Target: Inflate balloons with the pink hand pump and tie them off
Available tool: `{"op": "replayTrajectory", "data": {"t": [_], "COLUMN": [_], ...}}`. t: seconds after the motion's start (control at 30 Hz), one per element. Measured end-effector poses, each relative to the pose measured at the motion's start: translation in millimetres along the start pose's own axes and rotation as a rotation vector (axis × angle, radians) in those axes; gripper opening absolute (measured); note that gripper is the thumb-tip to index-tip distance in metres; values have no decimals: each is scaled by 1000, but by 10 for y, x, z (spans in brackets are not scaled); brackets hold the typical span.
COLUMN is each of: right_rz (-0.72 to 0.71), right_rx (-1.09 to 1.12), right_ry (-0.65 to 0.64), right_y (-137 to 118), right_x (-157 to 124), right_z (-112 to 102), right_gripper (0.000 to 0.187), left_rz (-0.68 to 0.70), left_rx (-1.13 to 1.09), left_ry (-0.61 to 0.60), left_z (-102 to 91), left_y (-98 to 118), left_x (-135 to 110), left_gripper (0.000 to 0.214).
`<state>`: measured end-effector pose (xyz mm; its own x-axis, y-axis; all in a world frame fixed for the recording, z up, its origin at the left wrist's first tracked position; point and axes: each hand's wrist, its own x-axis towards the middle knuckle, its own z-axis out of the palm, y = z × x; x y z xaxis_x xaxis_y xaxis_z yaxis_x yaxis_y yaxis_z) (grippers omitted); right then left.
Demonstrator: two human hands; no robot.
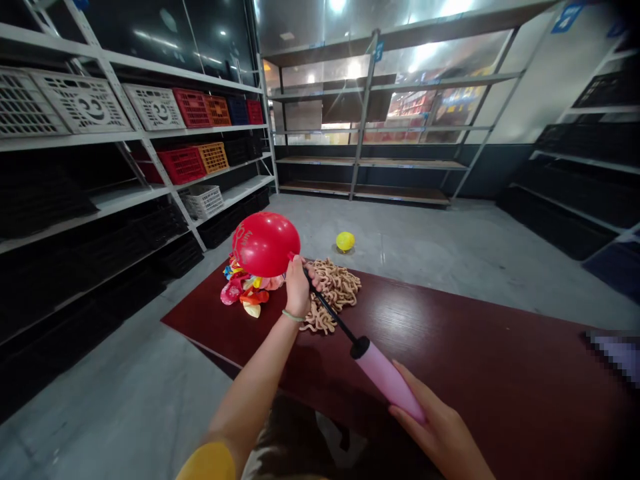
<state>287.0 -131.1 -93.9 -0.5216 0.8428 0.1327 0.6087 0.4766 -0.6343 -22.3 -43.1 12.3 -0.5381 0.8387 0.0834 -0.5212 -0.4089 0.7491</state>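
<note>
A red balloon (267,244), inflated and printed at its left side, points its neck toward me. My left hand (299,287) is closed around the balloon's neck and the black end of a hand pump; which fingers pinch the neck is hard to see. The balloon pump (387,380) has a pink barrel and a black rod that slants from my left hand down to the right. My right hand (435,420) wraps around the lower end of the pink barrel. Beneath the red balloon lie several limp balloons (250,293) of mixed colours.
Beige cord-like strands (337,287) are heaped on the dark red table (450,340) behind my left hand. A small yellow balloon (345,241) rests on the floor past the table. Shelves with plastic crates (187,165) line the left side. A blurred-out item (617,353) is at the table's right.
</note>
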Motion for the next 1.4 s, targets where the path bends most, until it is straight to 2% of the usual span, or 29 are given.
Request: {"op": "replayTrajectory", "data": {"t": [0.07, 0.17, 0.33, 0.5, 0.63, 0.8, 0.97, 1.07, 1.2, 1.4], "right_rz": [-14, -10, 50, 84, 58, 51, 13, 4, 55, 104], "right_rx": [-30, -45, 12, 95, 126, 101, -17, -50, -12, 116], "right_ry": [27, 56, 32, 32, 6, 63, 19, 19, 7, 34], "right_y": [94, 70, -233, -589, -735, -611, -318, -239, -343, -701], "right_x": [-90, -76, 220, 543, 637, 465, 195, 124, 211, 531], "right_z": [-42, -77, -1, 150, 213, 218, 92, 23, 39, 199], "right_gripper": [60, 58, 57, 57, 58, 59, 59, 59, 57, 55], "left_rz": [-8, 5, 58, -16, -59, -46, -11, -3, 18, -58], "left_rx": [3, -7, -7, 29, 49, 43, -14, -37, -50, -13], "left_ry": [-2, 11, 39, 24, 15, 1, 57, 96, 115, 41], "left_z": [33, 86, 87, 49, 44, 9, -72, -112, -107, -70], "left_y": [30, 54, 39, -102, -190, -149, -10, 43, 11, -179], "left_x": [27, 49, 12, -182, -282, -205, -8, 78, 45, -235], "left_gripper": [21, 22, 25, 26, 29, 28, 24, 24, 23, 24]}}
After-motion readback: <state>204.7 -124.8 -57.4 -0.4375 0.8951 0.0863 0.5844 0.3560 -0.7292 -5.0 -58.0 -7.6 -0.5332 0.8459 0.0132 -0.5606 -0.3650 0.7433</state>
